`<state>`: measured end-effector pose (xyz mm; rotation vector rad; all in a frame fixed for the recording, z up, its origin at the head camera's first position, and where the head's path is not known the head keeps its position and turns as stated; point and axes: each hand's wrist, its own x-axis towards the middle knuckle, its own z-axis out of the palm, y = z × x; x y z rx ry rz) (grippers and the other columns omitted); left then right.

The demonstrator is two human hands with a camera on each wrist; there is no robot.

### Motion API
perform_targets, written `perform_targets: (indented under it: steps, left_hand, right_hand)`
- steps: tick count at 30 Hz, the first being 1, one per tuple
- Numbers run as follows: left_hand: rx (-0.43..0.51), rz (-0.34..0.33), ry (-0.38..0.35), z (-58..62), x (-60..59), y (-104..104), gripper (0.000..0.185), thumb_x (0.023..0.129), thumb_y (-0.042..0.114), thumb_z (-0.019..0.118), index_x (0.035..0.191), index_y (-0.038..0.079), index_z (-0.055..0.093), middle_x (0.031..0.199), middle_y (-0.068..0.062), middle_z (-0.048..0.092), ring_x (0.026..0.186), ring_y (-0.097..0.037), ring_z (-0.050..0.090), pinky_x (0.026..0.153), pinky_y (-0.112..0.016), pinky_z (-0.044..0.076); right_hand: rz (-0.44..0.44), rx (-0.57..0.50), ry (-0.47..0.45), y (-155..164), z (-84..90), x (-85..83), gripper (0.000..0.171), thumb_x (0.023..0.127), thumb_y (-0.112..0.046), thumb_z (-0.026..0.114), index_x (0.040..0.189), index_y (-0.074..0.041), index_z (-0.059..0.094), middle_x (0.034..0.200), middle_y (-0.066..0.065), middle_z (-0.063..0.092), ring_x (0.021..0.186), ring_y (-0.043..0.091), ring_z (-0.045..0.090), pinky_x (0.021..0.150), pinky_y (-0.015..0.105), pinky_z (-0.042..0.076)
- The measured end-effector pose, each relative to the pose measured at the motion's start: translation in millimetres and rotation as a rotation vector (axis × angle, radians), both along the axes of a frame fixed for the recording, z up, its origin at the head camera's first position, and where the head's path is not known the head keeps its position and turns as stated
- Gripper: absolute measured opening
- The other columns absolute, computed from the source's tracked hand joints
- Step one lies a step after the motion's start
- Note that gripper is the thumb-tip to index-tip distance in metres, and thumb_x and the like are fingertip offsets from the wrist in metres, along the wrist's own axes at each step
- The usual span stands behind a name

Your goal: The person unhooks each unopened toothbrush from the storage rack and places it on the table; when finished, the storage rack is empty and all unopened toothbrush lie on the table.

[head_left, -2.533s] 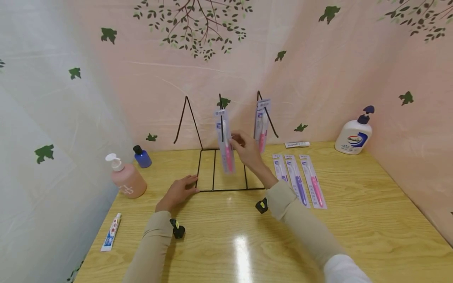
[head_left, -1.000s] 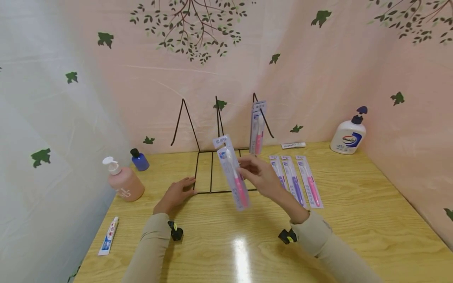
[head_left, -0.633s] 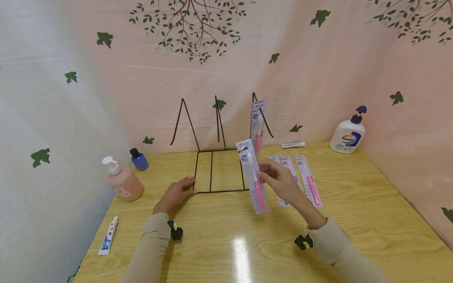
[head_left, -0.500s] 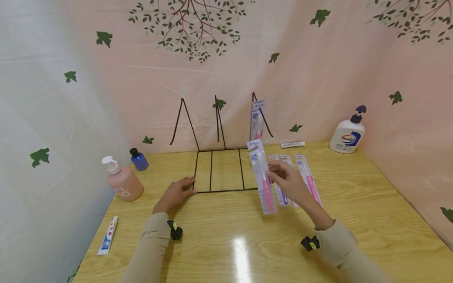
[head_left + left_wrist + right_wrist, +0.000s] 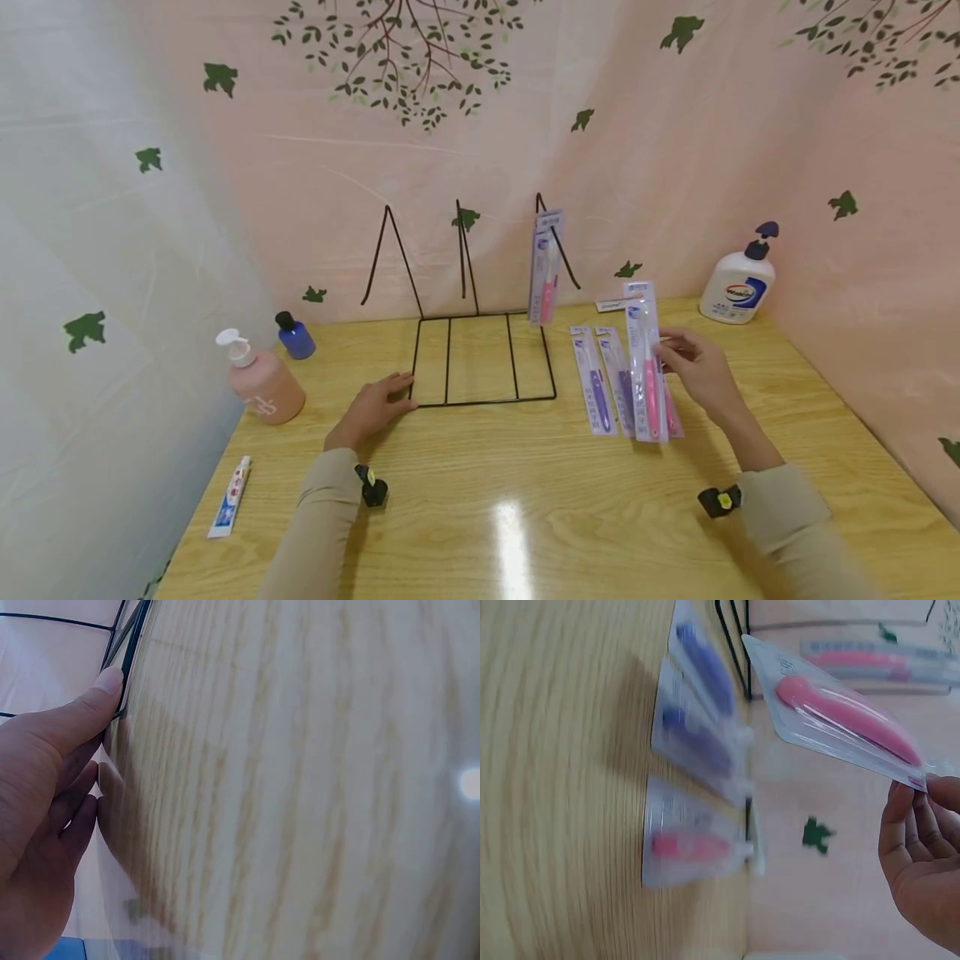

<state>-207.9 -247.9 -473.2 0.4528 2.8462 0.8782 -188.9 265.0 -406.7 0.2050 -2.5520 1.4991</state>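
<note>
Right hand pinches a pink-handled, clear-packed toothbrush; left hand, fingers loosely extended, touches a black wire rack

This looks like a draped booth, room type unclear: pale pink cloth hangings printed with dark-green leaves enclose a glossy yellow wood-grain table on three sides.

Head view: forward and down across the worktop; wrist views: close, turned sideways; head and right wrist share the held toothbrush.
</note>
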Motion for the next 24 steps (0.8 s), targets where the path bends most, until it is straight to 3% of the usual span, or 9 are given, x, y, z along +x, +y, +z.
perform_targets:
  steps: [5,12,16,20,24]
  left_hand:
    - [0.000,0.003,0.001,0.2,-0.1,-0.1,0.059,0.093,0.029,0.063,0.144,0.007,0.044,0.151,-0.013,0.038,0.141,-0.036,0.030,0.114,-0.056,0.025]
    - [-0.010,0.004,-0.002,0.2,0.6,-0.3,0.059,0.093,0.029,0.062,0.144,0.006,0.043,0.151,-0.015,0.037,0.141,-0.037,0.030,0.113,-0.057,0.025]
    - [-0.013,0.004,0.000,0.9,1.1,0.1,0.058,0.093,0.028,0.062,0.144,0.006,0.044,0.151,-0.015,0.037,0.141,-0.037,0.030,0.113,-0.057,0.025]
    - [-0.018,0.000,0.003,1.0,1.1,-0.3,0.058,0.093,0.028,0.062,0.144,0.006,0.043,0.151,-0.014,0.037,0.141,-0.037,0.030,0.113,-0.058,0.024]
    - [-0.018,-0.004,0.003,0.5,0.7,-0.4,0.059,0.094,0.029,0.062,0.144,0.007,0.043,0.152,-0.014,0.037,0.141,-0.037,0.030,0.113,-0.059,0.023]
  right_hand:
    - [-0.054,0.013,-0.133,38.2,-3.7,-12.4,0.052,0.100,-0.035,0.049,0.138,0.001,0.046,0.100,-0.004,0.059,0.079,-0.006,0.060,0.073,0.016,0.055]
    - [-0.059,0.072,-0.263,73.2,-19.9,-25.8,0.053,0.102,-0.031,0.044,0.139,0.007,0.042,0.122,0.028,0.054,0.078,-0.009,0.058,0.074,0.019,0.056]
    - [-0.052,0.085,-0.331,82.9,-29.0,-32.1,0.055,0.102,-0.029,0.044,0.139,0.011,0.038,0.128,0.033,0.049,0.079,-0.008,0.058,0.073,0.017,0.055]
    - [-0.052,0.100,-0.370,86.6,-36.7,-37.4,0.055,0.102,-0.028,0.045,0.139,0.012,0.038,0.130,0.034,0.047,0.082,-0.003,0.058,0.072,0.017,0.054]
    - [-0.066,0.136,-0.422,90.0,-47.9,-44.5,0.055,0.102,-0.029,0.044,0.140,0.009,0.038,0.132,0.033,0.046,0.097,0.020,0.059,0.079,0.028,0.052]
